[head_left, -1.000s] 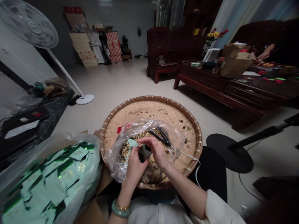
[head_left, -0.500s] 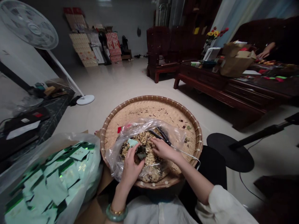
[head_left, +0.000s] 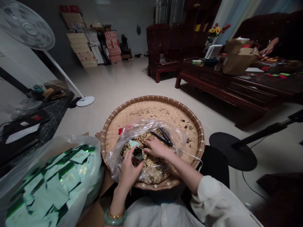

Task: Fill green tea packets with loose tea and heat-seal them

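Note:
My left hand (head_left: 129, 170) grips a small green foil sachet (head_left: 137, 155) by its edge, with its mouth upward. My right hand (head_left: 155, 148) rests with its fingertips in a loose, dried, pale-and-dark mix (head_left: 149, 165), and I cannot tell whether they hold any. The mix lies inside a clear plastic bag (head_left: 180, 137), which sits on a round woven bamboo tray (head_left: 163, 108). Next to my right hand, a black tool with a white cord (head_left: 163, 137) lies in the bag's mouth. Dark crumbs are scattered on the tray.
A clear bag of green foil sachets (head_left: 52, 186) stands at my lower left on a cardboard box. A co-worker's hand (head_left: 267, 49) works at a wooden table with boxes at the upper right. A round black stand base (head_left: 233, 151) sits on the floor right of the tray.
My right hand has moved away from the sachet and further into the mix. My left hand has raised the sachet slightly. The bag and tray stay in place.

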`<state>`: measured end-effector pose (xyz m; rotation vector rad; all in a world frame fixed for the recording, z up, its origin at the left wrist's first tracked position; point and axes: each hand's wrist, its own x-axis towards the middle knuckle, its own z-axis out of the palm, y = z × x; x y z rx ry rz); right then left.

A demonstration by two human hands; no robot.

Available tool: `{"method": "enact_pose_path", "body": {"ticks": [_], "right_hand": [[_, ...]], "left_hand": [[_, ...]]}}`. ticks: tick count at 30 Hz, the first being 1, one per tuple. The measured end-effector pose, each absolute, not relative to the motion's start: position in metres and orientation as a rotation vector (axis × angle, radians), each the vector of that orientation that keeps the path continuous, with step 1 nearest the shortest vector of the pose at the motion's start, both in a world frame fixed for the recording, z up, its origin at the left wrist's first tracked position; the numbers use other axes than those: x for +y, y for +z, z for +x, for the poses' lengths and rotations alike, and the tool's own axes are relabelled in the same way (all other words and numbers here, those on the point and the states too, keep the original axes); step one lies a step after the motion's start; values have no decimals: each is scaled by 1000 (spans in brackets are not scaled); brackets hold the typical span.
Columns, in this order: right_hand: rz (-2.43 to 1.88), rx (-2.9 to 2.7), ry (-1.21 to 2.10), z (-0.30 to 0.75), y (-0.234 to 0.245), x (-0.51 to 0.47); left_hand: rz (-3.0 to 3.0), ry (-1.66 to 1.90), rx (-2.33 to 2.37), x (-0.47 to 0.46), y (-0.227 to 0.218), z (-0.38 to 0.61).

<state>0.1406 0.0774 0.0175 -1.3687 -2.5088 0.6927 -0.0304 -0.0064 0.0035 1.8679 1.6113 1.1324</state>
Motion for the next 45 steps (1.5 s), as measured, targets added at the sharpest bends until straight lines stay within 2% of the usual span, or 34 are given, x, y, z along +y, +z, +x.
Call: {"method": "enact_pose_path", "body": {"ticks": [7,21,28,38,45], "right_hand": [[-1312,-2589,732,134,18,83],[-1299,-2006,1006,171,11,69],[-1463,-1898,905,177,7,70],[-1441,-2425,763,164,15,55],[-1479,-2445,798,156,15,55]], "left_hand": [[1879,1112,1637,-6,1,-33],[1903,1065,1625,-5,11,-24],[1904,1088,1590,-8,12,-25],[1915,1096,1620,-8,12,-25],[1901,1077,1611,-8,11,-24]]}}
